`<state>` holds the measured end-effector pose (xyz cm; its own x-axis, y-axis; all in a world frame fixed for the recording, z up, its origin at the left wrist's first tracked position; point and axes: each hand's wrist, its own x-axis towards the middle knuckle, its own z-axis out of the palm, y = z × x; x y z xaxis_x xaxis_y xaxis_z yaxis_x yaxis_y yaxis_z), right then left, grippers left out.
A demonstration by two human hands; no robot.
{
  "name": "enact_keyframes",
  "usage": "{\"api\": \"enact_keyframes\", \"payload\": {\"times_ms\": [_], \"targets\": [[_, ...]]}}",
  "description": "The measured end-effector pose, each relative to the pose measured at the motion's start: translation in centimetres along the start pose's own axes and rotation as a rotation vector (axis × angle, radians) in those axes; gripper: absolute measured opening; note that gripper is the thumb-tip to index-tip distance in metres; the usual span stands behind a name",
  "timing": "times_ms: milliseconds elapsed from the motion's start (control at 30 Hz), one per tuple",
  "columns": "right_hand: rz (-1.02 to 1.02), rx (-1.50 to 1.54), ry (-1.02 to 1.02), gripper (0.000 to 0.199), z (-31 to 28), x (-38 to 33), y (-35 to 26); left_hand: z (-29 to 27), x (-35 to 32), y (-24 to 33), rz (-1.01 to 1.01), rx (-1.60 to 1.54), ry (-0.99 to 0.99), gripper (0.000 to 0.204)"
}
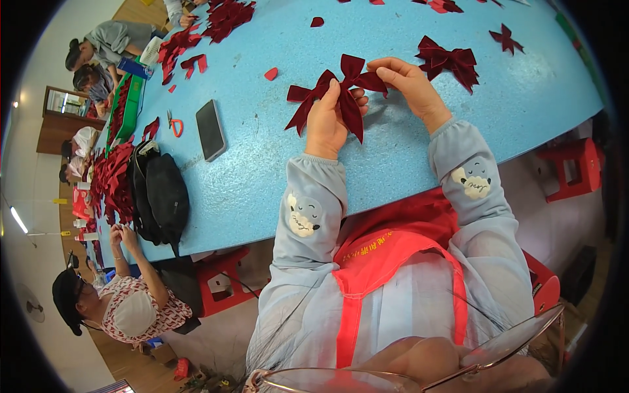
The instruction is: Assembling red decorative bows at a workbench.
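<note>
A dark red velvet bow [351, 116] is held up just above the blue table. My left hand [325, 124] grips it near its middle, with the thumb on the front and the fingers behind. At the bow's right loop, my right hand [414, 88] pinches the outer edge between thumb and finger. To the right of that hand lies another dark red bow [449, 61] on the table. Farther right sits a smaller dark red bow [506, 39].
The blue table [262, 177] carries a phone [211, 131], orange-handled scissors [175, 124] and a black bag [160, 193] on the left. Red fabric heaps [229, 18] lie at the far side. Beside a green tray [131, 111], several people work. Red stools [569, 170] stand below.
</note>
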<state>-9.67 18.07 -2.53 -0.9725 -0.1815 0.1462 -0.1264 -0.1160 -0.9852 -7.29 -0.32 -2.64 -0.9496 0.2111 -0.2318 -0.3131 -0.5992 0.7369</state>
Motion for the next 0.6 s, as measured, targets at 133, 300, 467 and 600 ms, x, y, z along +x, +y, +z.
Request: {"api": "enact_keyframes", "payload": {"times_ms": [133,300,467,600], "targets": [[0.001,0.042,-0.05,0.027,0.2,0.0,0.0,0.1,0.0,-0.3,-0.007,0.097,-0.089,0.032],[0.064,0.034,-0.087,0.03,0.5,-0.4,-0.8,0.8,-0.3,-0.8,0.01,0.194,-0.063,0.03],[0.01,-0.023,-0.116,0.031,0.6,-0.6,-1.3,1.0,-0.4,-1.0,0.081,0.249,-0.028,0.029],[-0.025,-0.105,-0.129,0.032,1.1,-0.7,-1.2,1.2,-0.6,-0.9,0.129,0.236,0.002,0.028]]}}
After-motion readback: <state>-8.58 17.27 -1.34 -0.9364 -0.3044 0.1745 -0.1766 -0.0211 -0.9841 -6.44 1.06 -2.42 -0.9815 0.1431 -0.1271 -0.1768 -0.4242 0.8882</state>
